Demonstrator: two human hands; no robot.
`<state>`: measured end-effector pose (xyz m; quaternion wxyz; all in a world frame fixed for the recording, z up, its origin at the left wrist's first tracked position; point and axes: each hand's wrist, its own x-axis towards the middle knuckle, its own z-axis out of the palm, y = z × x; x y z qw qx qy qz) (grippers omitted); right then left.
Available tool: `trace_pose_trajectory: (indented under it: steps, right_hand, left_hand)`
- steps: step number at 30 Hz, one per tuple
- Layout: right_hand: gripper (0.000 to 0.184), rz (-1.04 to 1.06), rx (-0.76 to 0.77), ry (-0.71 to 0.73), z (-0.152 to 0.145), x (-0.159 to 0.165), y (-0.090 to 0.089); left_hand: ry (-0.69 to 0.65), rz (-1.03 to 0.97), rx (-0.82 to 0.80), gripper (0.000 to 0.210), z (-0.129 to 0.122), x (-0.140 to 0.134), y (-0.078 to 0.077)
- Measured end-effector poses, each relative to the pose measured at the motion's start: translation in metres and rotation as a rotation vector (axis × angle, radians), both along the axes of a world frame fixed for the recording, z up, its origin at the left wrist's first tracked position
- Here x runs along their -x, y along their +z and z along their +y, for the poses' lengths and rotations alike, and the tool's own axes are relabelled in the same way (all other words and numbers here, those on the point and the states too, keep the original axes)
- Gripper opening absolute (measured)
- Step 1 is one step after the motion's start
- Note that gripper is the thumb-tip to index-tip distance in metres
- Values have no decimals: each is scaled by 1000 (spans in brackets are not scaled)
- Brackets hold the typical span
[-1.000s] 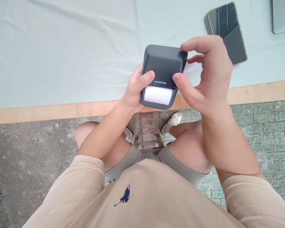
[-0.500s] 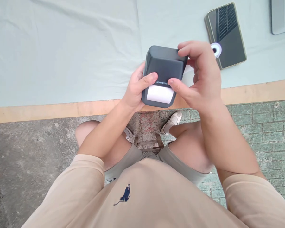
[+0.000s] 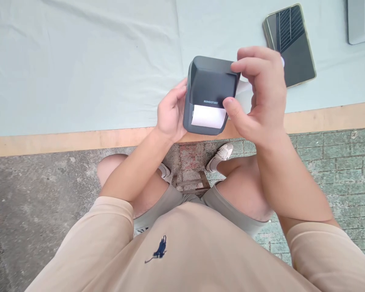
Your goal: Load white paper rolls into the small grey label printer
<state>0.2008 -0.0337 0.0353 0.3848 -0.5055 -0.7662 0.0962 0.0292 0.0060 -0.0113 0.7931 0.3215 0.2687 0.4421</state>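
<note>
A dark grey label printer (image 3: 214, 83) marked NIIMBOT is held up over the near edge of the table, with white label paper (image 3: 209, 117) in its lower front. My left hand (image 3: 172, 111) is wrapped round its left side, palm against it, and most of those fingers are hidden behind. At the right side, my right hand (image 3: 263, 89) has its index fingertip on the upper right corner and its thumb tip by the lower right edge. A white object (image 3: 245, 91), partly hidden, shows between the printer and my right palm.
A dark smartphone (image 3: 298, 52) with a pale edge lies on the light cloth (image 3: 94, 69), right of my right hand. A small white piece shows at its left, mostly hidden. A grey device (image 3: 357, 24) is cut off at the top right. The wooden table edge (image 3: 48, 142) runs below.
The printer has tilted and shifted slightly right and up. My left thumb has left its front face. My right hand has moved a little right, covering most of a white ring by the phone.
</note>
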Motion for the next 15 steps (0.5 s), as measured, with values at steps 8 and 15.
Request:
trace_pose_trajectory:
  steps: [8,15]
  right_hand:
    - [23,100,-221,-311,2,8,6]
    - [4,-197,44,-99,3,14,24]
  left_hand:
    - [0,41,37,31,0,-1,-5]
    - [-77,-25,-46,24,-5,1,3]
